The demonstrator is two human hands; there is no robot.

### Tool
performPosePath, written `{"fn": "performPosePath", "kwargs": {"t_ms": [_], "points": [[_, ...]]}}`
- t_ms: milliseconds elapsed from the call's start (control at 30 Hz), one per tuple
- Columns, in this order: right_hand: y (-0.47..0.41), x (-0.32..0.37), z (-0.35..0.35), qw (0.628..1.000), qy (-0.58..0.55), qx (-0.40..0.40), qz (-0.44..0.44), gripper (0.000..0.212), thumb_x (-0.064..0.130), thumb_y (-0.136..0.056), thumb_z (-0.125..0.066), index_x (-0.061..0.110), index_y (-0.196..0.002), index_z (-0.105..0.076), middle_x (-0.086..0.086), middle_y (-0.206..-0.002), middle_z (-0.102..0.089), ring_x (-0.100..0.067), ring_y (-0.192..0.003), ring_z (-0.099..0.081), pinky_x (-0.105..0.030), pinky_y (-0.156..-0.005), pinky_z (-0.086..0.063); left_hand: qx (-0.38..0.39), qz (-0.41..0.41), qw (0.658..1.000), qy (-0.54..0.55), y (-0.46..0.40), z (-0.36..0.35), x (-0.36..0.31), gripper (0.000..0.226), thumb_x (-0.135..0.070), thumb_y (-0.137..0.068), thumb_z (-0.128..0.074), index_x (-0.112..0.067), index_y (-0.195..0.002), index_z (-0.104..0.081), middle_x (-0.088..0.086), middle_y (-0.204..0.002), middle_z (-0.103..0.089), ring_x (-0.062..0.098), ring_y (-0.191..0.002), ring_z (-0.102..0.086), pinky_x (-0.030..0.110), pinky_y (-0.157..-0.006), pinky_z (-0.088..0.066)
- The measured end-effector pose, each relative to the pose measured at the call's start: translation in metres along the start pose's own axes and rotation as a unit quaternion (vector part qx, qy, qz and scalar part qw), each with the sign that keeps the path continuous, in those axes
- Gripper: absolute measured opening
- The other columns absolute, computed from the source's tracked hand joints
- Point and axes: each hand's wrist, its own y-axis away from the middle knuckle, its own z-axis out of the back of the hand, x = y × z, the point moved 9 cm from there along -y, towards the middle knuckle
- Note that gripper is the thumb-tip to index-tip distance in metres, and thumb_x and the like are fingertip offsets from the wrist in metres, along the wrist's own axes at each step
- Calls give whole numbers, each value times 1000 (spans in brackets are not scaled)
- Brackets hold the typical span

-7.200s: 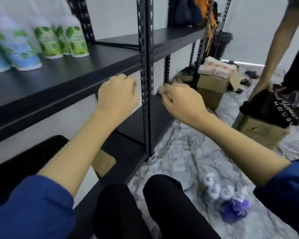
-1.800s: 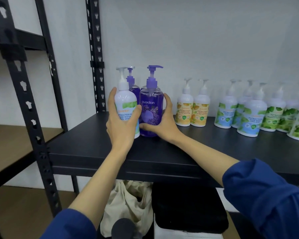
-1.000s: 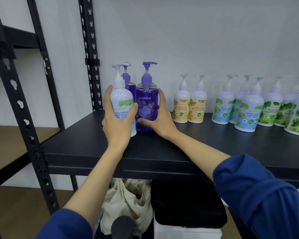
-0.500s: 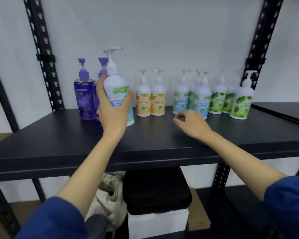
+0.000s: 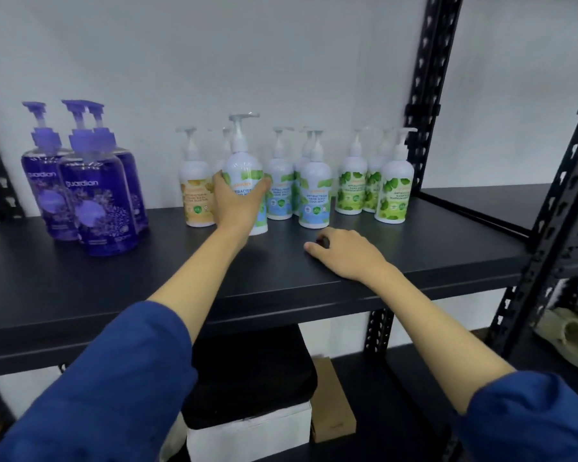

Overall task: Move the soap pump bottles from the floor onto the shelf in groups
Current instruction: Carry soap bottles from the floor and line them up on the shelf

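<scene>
- One white bottle [image 5: 244, 181], gripped by the left hand [image 5: 236, 205], is being set among its blue-labelled group on the shelf [image 5: 414, 258].
- Next: let go; right hand [image 5: 344, 253] rests loosely curled, holding nothing.

On the black shelf [image 5: 281, 281] stand 3 purple pump bottles [image 5: 97, 201], bunched together at the left end. Next come the white pump bottles: at least 1 with an orange label [image 5: 197, 198], with what may be another hidden behind it; 4 with blue-and-green labels [image 5: 315, 195], 1 of them gripped in the left hand [image 5: 237, 201]; and 3 with green labels [image 5: 394, 191]. There are 2 bare hands over the shelf; the right hand [image 5: 344, 253] holds nothing.
</scene>
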Motion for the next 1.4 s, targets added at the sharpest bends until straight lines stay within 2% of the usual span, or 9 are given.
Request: {"fn": "performPosePath", "kwargs": {"t_ms": [167,400,567,667,767,933,1167,1300,1400], "points": [[1,0,2,1000,-4,-13,7,46,50,-95,-41,13,-119,-56,-7,-120,-59,-26,-110,-53,-32,-77,-37,80,59,995,27,-22,-27,16,71,-13,-71,-81,-11,-129,-41,8,-114,-60,23,-98,-63,40,-81,-56],[3,1,4,1000,-5,-15,7,48,50,-96,-40,14,-124,-54,-7,-124,-57,-25,-113,-52,-31,-76,-35,150,38,988,26,-24,-50,22,57,-3,-68,-81,-17,-114,-50,4,-105,-65,22,-96,-66,41,-82,-56],[4,2,4,1000,-7,-10,4,49,50,-96,-40,15,-126,-52,-7,-126,-57,-26,-115,-51,-32,-78,-34,147,11,989,21,-21,-54,20,57,-7,-66,-84,-19,-111,-51,3,-104,-66,22,-96,-66,38,-81,-56],[5,2,4,1000,-8,-7,0,49,51,-95,-40,15,-127,-52,-7,-127,-56,-26,-115,-51,-32,-77,-35,172,-2,985,19,-16,-58,17,60,-7,-70,-81,-13,-119,-47,0,-102,-63,17,-93,-65,31,-79,-57],[6,1,4,1000,-7,-6,-2,49,52,-95,-40,16,-127,-52,-7,-127,-56,-26,-114,-51,-33,-77,-35,186,-8,982,-20,-14,-53,15,85,-8,-69,-83,-14,-138,-33,-2,-115,-54,11,-98,-59,30,-85,-53],[6,1,4,1000,-8,-6,-3,49,52,-95,-40,16,-126,-52,-7,-125,-57,-26,-113,-52,-32,-77,-36,243,0,968,-68,-15,-43,16,90,11,-73,-69,-31,-141,-28,5,-124,-52,9,-94,-58,22,-62,-49],[6,0,4,1000,-13,-5,-7,49,52,-95,-41,16,-125,-53,-7,-123,-58,-26,-111,-53,-33,-78,-37,232,-22,970,-63,-14,-49,14,88,10,-71,-74,-29,-140,-34,6,-123,-51,15,-100,-58,23,-65,-50],[5,1,4,1000,-13,-3,-6,49,52,-95,-40,15,-124,-53,-6,-123,-57,-26,-112,-52,-33,-78,-37,223,-34,972,-62,-14,-52,15,88,6,-68,-78,-28,-138,-37,8,-122,-53,20,-102,-62,39,-81,-56],[5,0,4,1000,-15,-6,-6,48,53,-94,-41,16,-123,-54,-6,-123,-58,-26,-111,-53,-34,-79,-38,204,-82,971,-97,-12,-52,11,86,0,-68,-81,-27,-138,-37,3,-115,-52,20,-98,-62,34,-78,-55]]}}
